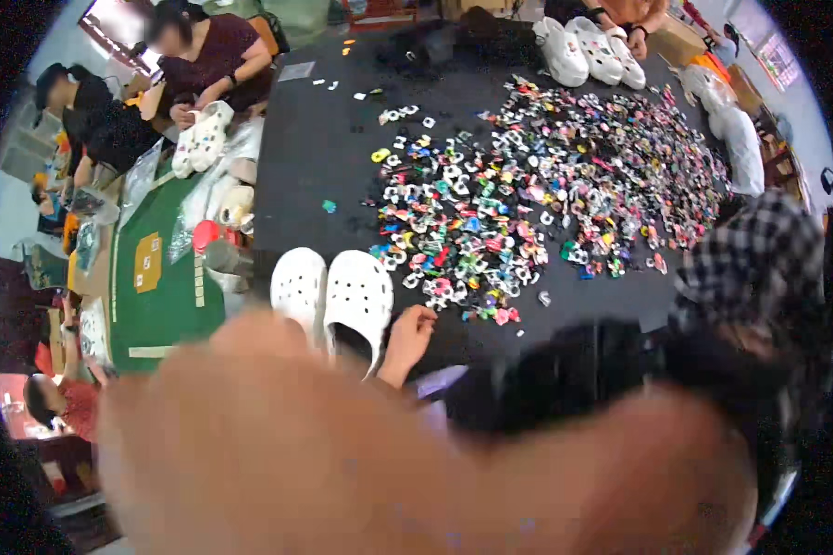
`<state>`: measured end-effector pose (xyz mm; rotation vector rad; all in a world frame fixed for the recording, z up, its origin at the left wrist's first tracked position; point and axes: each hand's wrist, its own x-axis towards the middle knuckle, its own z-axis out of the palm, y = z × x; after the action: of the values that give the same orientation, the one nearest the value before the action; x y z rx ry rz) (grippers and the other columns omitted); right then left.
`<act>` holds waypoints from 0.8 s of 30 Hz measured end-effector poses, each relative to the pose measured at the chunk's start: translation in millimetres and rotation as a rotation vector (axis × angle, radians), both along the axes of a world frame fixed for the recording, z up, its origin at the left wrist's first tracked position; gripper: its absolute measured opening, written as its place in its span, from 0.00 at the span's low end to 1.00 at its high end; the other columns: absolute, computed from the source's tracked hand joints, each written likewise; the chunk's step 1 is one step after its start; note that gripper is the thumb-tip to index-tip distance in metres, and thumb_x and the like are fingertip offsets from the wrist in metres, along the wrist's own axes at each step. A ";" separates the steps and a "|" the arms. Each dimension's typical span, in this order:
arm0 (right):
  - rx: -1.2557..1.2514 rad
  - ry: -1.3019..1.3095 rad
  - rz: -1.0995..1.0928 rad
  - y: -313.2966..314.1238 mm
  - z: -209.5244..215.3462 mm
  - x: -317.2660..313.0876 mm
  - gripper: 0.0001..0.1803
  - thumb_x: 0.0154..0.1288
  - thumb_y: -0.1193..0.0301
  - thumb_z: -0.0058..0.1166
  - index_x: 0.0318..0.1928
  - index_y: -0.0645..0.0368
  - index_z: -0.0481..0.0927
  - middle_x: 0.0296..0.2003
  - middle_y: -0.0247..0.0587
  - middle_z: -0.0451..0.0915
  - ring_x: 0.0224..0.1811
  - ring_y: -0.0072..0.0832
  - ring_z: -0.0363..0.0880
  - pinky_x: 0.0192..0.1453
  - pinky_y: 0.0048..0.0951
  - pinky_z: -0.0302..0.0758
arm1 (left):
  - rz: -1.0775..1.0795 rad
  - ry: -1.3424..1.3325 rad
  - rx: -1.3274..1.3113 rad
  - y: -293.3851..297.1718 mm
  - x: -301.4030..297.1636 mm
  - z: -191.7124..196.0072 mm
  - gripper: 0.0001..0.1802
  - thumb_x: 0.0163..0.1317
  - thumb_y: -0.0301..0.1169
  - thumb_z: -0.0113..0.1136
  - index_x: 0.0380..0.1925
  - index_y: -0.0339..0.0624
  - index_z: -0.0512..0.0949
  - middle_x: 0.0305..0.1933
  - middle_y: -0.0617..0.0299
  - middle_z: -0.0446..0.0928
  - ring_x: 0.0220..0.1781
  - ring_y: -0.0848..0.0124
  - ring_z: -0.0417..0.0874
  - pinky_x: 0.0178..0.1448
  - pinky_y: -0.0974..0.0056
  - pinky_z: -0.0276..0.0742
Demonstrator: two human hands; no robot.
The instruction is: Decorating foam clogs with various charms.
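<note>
Large, blurred skin-toned shapes fill the foreground right in front of the camera. They appear to be my left hand (250, 435) and my right hand (639, 453), but their fingers are smeared and I cannot tell what they hold. Beyond them, a pair of white clogs (359, 291) stands side by side on the black table (310, 166), heels partly covered by the blur. A smaller hand (413, 335) with curled fingers rests beside the right clog; its forearm vanishes behind the blur, so I cannot tell whose it is. Colourful small shoe charms (472, 227) lie just past it.
A person in a checkered hat (750, 259) leans in at the right. More white clogs (588, 54) stand at the far edge near another person. At the left, a person handles decorated clogs (203, 139) over a green mat (171, 305). A red-lidded jar (208, 236) stands nearby.
</note>
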<state>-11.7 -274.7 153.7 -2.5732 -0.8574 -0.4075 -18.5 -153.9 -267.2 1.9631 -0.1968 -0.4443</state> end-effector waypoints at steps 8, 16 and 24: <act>0.008 0.490 0.079 -98.5 -96.6 91.0 0.12 0.66 0.67 0.48 0.39 0.62 0.81 0.28 0.49 0.81 0.32 0.44 0.82 0.38 0.37 0.76 | 0.081 0.047 -0.030 5.4 -4.6 2.0 0.06 0.60 0.22 0.55 0.37 0.36 0.77 0.36 0.52 0.78 0.36 0.63 0.81 0.42 0.63 0.76; 0.088 0.540 -0.431 -170.9 -310.0 70.3 0.08 0.62 0.66 0.51 0.36 0.52 0.83 0.35 0.47 0.81 0.38 0.45 0.81 0.41 0.43 0.78 | 0.036 -0.027 0.023 -3.7 0.8 15.4 0.06 0.59 0.21 0.54 0.36 0.35 0.78 0.36 0.52 0.77 0.36 0.62 0.80 0.41 0.62 0.75; 0.099 0.325 -0.597 -143.3 -376.2 54.7 0.10 0.57 0.68 0.61 0.39 0.53 0.77 0.39 0.41 0.74 0.36 0.43 0.79 0.37 0.42 0.79 | 0.043 0.021 0.043 -1.0 1.1 8.4 0.07 0.61 0.22 0.53 0.37 0.34 0.77 0.38 0.53 0.77 0.35 0.64 0.80 0.40 0.64 0.77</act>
<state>43.0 -418.0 -222.5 -2.6560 0.0523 -0.1742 -17.4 -154.9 -258.8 1.9997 -0.1326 -0.4448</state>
